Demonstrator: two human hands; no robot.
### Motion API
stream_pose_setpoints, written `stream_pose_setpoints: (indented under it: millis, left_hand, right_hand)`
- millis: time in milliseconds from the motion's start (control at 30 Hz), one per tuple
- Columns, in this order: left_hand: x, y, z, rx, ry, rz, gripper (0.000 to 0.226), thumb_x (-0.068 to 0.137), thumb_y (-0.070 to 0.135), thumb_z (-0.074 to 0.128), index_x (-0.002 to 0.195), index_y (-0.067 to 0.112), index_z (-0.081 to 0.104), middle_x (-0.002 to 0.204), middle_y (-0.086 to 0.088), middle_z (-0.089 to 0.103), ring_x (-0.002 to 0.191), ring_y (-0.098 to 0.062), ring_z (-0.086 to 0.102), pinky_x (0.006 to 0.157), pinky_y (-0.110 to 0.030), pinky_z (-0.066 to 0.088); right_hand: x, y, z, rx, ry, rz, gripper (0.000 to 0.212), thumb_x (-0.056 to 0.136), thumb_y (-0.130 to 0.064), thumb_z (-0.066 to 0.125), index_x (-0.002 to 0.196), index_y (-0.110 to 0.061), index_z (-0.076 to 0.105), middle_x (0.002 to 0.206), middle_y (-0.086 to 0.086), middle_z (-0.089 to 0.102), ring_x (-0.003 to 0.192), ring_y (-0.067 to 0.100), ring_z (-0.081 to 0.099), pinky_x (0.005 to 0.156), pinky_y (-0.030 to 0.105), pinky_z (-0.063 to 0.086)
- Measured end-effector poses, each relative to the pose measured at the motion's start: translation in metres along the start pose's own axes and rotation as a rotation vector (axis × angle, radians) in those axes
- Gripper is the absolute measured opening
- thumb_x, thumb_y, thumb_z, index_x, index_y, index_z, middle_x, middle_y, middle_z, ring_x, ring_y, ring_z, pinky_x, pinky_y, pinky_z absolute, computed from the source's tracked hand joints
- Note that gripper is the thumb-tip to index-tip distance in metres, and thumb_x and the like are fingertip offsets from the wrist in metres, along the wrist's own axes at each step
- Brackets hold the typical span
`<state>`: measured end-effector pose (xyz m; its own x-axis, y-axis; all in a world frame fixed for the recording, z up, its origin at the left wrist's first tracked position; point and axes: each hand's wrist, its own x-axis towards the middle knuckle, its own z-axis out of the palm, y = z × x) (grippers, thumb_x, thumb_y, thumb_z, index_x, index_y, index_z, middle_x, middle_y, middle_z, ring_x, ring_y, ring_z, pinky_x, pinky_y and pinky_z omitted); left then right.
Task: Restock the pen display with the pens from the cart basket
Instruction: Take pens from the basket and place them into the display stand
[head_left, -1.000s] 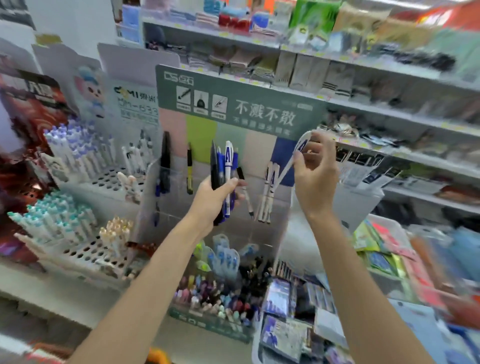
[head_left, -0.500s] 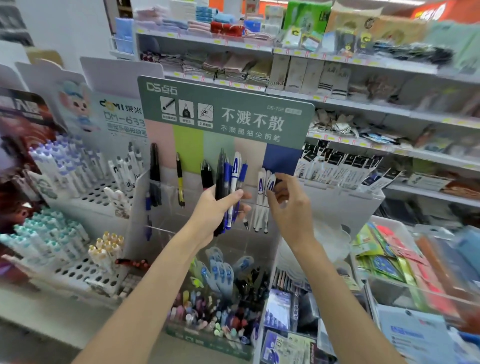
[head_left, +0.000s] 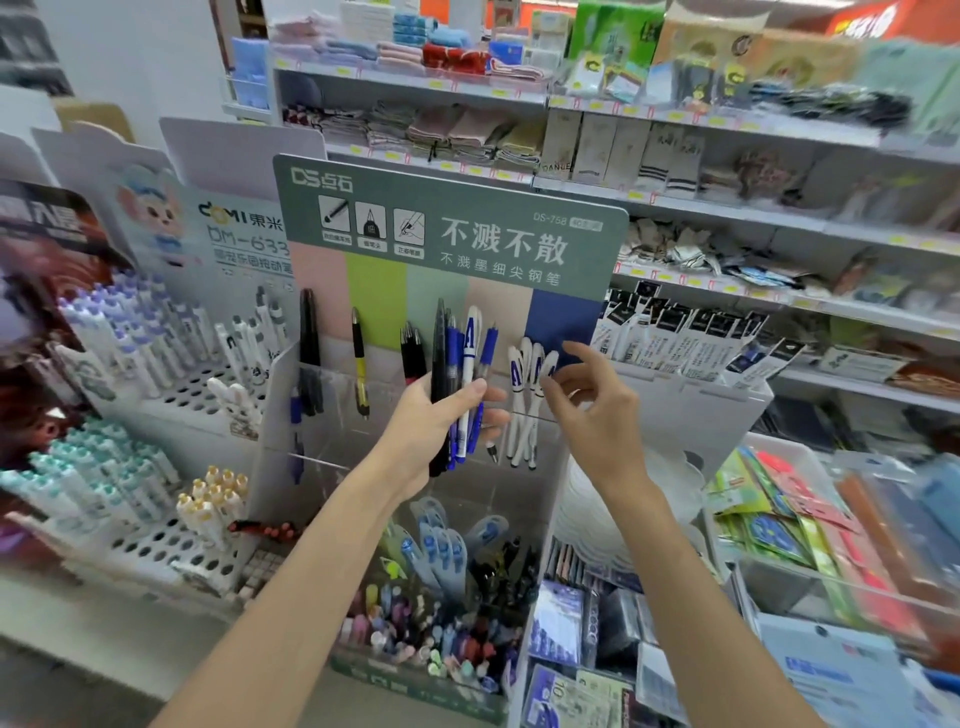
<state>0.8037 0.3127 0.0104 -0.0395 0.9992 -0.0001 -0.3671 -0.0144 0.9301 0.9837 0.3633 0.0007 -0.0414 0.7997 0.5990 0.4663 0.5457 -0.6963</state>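
The pen display has a green header and a clear compartmented holder below it. My left hand grips a bundle of pens, black, blue and one white, upright in front of the middle compartments. Three white pens with blue print stand in the right compartment. My right hand hovers just right of their caps with fingers spread and relaxed, holding nothing. Black pens and a yellow pen stand in the left compartments. The cart basket is not in view.
White perforated racks full of pens stand to the left. A lower bin of mixed pens sits under the display. Store shelves with socks and packets fill the background, and bins of stationery packets lie right.
My right hand lowered a white pen from up by the header into the right compartment, let it go and drew back slightly. My left hand kept its bundle in place.
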Motion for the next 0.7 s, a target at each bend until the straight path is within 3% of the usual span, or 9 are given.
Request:
stream_pose_setpoints:
  millis: [133, 267, 500, 600, 700]
  left_hand:
    - [-0.002, 0.001, -0.002, -0.013, 0.003, 0.006, 0.015, 0.098, 0.009, 0.056, 0.112, 0.005, 0.059, 0.090, -0.008, 0.074, 0.072, -0.019, 0.071, 0.069, -0.032, 0.060]
    - [-0.004, 0.000, -0.005, -0.002, 0.008, 0.008, 0.020, 0.098, 0.009, 0.056, 0.117, 0.004, 0.057, 0.091, -0.008, 0.074, 0.073, -0.019, 0.071, 0.069, -0.032, 0.059]
    - [-0.007, 0.004, -0.007, 0.009, -0.045, -0.011, 0.018, 0.099, 0.009, 0.055, 0.116, 0.005, 0.059, 0.095, -0.010, 0.075, 0.077, -0.021, 0.073, 0.071, -0.035, 0.061]
    - [-0.006, 0.008, 0.001, 0.047, -0.091, -0.014, 0.019, 0.098, 0.010, 0.056, 0.117, 0.009, 0.061, 0.096, -0.009, 0.076, 0.079, -0.022, 0.073, 0.069, -0.033, 0.060]
    - [-0.004, 0.008, 0.010, 0.058, -0.121, -0.010, 0.023, 0.098, 0.012, 0.056, 0.120, 0.010, 0.062, 0.102, -0.011, 0.076, 0.083, -0.026, 0.074, 0.069, -0.034, 0.060]
  right_hand:
    - [-0.001, -0.007, 0.004, -0.013, -0.029, -0.045, 0.027, 0.088, -0.002, 0.070, 0.112, -0.011, 0.068, 0.086, -0.011, 0.066, 0.079, -0.005, 0.061, 0.075, 0.013, 0.049]
    - [0.000, -0.008, 0.013, -0.075, -0.062, -0.036, 0.017, 0.089, -0.006, 0.069, 0.105, -0.010, 0.070, 0.088, 0.000, 0.070, 0.077, 0.011, 0.063, 0.076, 0.025, 0.052]
    - [0.005, -0.030, -0.001, 0.028, 0.078, 0.000, 0.019, 0.091, -0.004, 0.065, 0.107, -0.011, 0.071, 0.088, -0.006, 0.070, 0.077, 0.002, 0.063, 0.074, 0.016, 0.051]
    - [0.018, -0.052, -0.005, 0.194, -0.040, 0.084, 0.024, 0.091, -0.015, 0.070, 0.115, -0.015, 0.066, 0.093, -0.006, 0.071, 0.084, 0.003, 0.067, 0.077, 0.018, 0.054]
    - [0.026, -0.061, 0.001, 0.264, -0.096, 0.129, 0.025, 0.088, -0.013, 0.074, 0.111, -0.015, 0.065, 0.091, 0.001, 0.072, 0.084, 0.011, 0.070, 0.077, 0.025, 0.057]
